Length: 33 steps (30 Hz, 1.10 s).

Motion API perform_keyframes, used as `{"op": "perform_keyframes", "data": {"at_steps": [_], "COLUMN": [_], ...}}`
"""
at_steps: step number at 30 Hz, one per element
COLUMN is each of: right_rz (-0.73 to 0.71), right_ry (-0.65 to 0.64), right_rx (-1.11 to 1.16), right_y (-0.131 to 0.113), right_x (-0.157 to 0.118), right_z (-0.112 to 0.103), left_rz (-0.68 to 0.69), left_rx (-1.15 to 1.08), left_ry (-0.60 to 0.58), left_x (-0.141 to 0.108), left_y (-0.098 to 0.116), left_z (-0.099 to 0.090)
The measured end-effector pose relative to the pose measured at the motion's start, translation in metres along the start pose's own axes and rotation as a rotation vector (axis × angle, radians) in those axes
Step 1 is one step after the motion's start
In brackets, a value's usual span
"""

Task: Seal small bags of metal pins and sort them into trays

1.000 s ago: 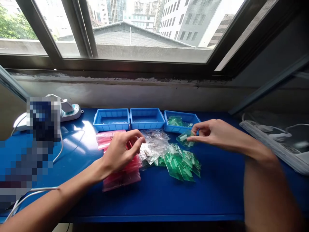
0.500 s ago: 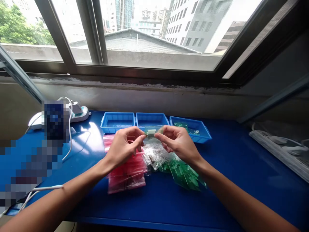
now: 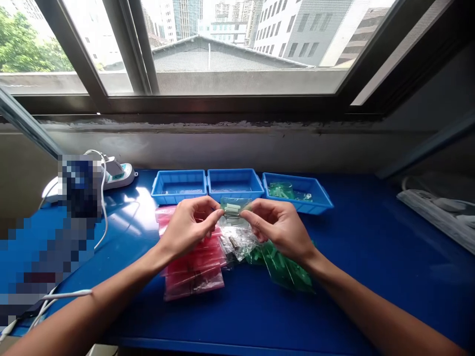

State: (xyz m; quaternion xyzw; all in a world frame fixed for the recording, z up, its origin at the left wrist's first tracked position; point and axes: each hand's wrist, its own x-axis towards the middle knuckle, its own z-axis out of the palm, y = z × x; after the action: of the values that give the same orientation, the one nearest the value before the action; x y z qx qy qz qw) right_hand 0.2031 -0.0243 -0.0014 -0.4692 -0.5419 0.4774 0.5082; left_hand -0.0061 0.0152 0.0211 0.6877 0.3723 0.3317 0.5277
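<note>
Between my two hands is a small greenish see-through plastic bag (image 3: 233, 202), with pale rod-like pieces and thin metal-looking pins inside. My left hand (image 3: 196, 217) pinches its left side between thumb and forefinger. At the right side, my right hand (image 3: 276, 222) pinches it the same way. Below my left hand lie overlapping red plastic bags (image 3: 195, 269). A clear crinkled bag (image 3: 239, 242) with small metal pieces sits under the held bag. Green plastic bags (image 3: 287, 267) with pieces in them lie below my right hand, partly covered by it.
Two blue trays (image 3: 179, 199) (image 3: 236, 197) stand at the back, small bits in the left one. A third blue tray (image 3: 311, 205) holds a green bag and small pieces. A white power strip (image 3: 124, 177) with cables is at the left; a wrapped white strip (image 3: 438, 217) lies at the right.
The held bag has been tilted so its face and the pieces inside show more plainly. Both hands keep their pinch; the view has shifted slightly.
</note>
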Motion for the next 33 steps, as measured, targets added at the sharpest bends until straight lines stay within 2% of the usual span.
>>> {"op": "perform_keyframes", "data": {"at_steps": [8,14,18,23,28,33], "right_rz": [-0.010,-0.044,-0.167,-0.423,-0.538,-0.510], "right_ry": [0.014,0.019,0.064,0.137,0.148,0.148], "right_rx": [-0.023,-0.001,-0.101,-0.316,-0.384,-0.418], "right_y": [-0.004,-0.002,0.001,0.004,0.003,0.001], "right_x": [0.000,-0.001,-0.003,-0.007,-0.008,-0.009], "right_z": [0.000,0.002,0.002,-0.001,0.001,0.001], "left_rz": [0.012,0.039,0.190,0.408,0.472,0.424], "left_rx": [-0.026,-0.042,0.083,0.235,0.261,0.269], "left_ry": [-0.020,0.018,0.112,0.186,0.201,0.191], "left_x": [0.000,-0.001,-0.004,-0.005,-0.005,-0.007], "left_y": [-0.002,-0.004,-0.006,-0.013,-0.017,-0.015], "left_z": [0.001,0.001,0.002,0.002,0.002,0.002]}}
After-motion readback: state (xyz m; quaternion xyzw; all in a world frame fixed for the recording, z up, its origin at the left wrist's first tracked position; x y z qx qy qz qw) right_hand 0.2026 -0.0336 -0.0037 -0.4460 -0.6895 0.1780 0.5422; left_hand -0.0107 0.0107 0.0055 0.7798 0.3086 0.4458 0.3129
